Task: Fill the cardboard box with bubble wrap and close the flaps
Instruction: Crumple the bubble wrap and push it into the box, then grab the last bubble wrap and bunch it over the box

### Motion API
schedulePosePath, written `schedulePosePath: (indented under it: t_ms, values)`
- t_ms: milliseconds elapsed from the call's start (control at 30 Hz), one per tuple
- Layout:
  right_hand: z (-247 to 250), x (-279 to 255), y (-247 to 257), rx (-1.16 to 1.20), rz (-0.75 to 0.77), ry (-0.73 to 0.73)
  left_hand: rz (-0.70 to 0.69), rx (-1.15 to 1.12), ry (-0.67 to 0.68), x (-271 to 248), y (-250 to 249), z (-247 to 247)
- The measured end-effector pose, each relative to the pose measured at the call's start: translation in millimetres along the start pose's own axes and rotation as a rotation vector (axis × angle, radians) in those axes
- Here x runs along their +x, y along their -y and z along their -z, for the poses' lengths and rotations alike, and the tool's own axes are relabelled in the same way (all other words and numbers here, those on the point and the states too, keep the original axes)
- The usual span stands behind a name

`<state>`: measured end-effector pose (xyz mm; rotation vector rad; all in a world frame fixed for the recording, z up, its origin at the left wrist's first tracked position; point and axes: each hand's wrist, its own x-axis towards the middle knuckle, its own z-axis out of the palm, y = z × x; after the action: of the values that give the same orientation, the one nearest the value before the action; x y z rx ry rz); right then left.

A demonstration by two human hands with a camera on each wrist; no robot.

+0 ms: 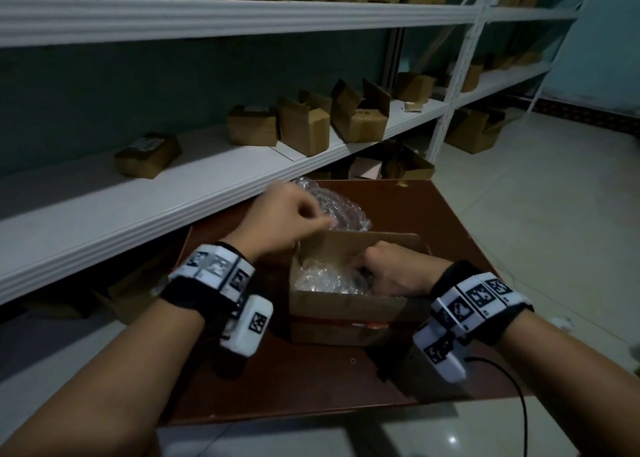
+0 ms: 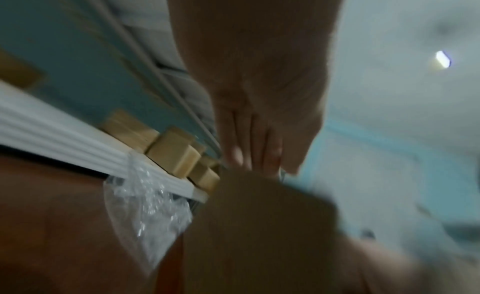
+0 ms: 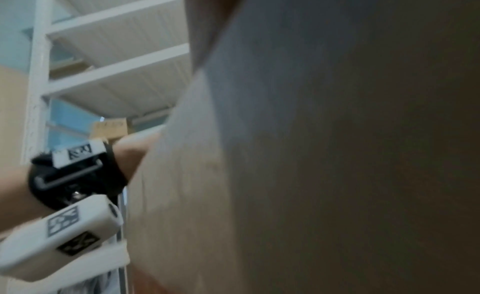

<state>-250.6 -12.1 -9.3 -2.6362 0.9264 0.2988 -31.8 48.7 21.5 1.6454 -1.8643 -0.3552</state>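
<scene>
The open cardboard box (image 1: 346, 304) stands in the middle of a brown table (image 1: 443, 221). Crumpled bubble wrap (image 1: 322, 278) lies inside it. My right hand (image 1: 388, 271) reaches down into the box with bent fingers dug into that wrap; its fingertips are hidden. My left hand (image 1: 294, 217) hovers over the box's far left corner, where the far flap (image 1: 367, 245) stands upright. In the left wrist view the fingers (image 2: 249, 150) and thumb pinch the flap's top edge (image 2: 259, 195). The box's cardboard wall (image 3: 311, 154) fills the right wrist view.
A loose heap of bubble wrap (image 1: 332, 204) lies on the table just behind the box. A long white shelf (image 1: 173, 197) runs along the left, carrying several small cardboard boxes (image 1: 304, 127). Pale tiled floor (image 1: 536, 197) spreads to the right.
</scene>
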Motion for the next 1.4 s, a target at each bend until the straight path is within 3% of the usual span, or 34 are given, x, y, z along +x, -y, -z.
schedulePosePath:
  t_ms: [67, 133, 200, 333, 433, 533, 700, 767, 833, 933, 1200, 1400]
  values:
    - [2, -3, 0, 0.028, 0.04, -0.054, 0.085, -0.07, -0.282, 4, 10, 14]
    - [7, -5, 1, 0.055, 0.061, -0.104, 0.191, 0.055, -0.391, 9, 29, 18]
    - [12, -9, 0, 0.083, 0.07, -0.148, 0.303, 0.172, -0.248, 14, 47, 7]
    - [17, -16, -2, 0.187, 0.09, -0.242, 0.558, 0.146, 0.088, 18, 75, -19]
    - [14, -18, -2, 0.174, 0.133, -0.402, 0.684, 0.177, 0.266, 19, 86, -28]
    - [11, -21, -3, 0.209, 0.142, -0.528, 0.643, -0.082, 0.158, 16, 88, -29]
    - [7, -22, -8, 0.231, 0.12, -0.668, 0.666, -0.362, -0.317, 20, 81, -17]
    - [7, -21, -12, 0.212, 0.107, -0.684, 0.596, -0.431, -0.52, 23, 73, -4]
    - [6, -21, -16, 0.199, 0.094, -0.697, 0.496, -0.547, -0.629, 25, 62, 8]
    - [5, -20, -19, 0.2, 0.091, -0.72, 0.367, -0.803, -0.688, 27, 50, 23]
    - [7, -30, -13, 0.299, 0.168, -0.747, 0.17, -1.108, -0.717, 16, 22, 50]
    - [11, -30, -18, 0.948, 0.205, -0.726, 0.162, -1.161, -0.589, 10, 16, 46]
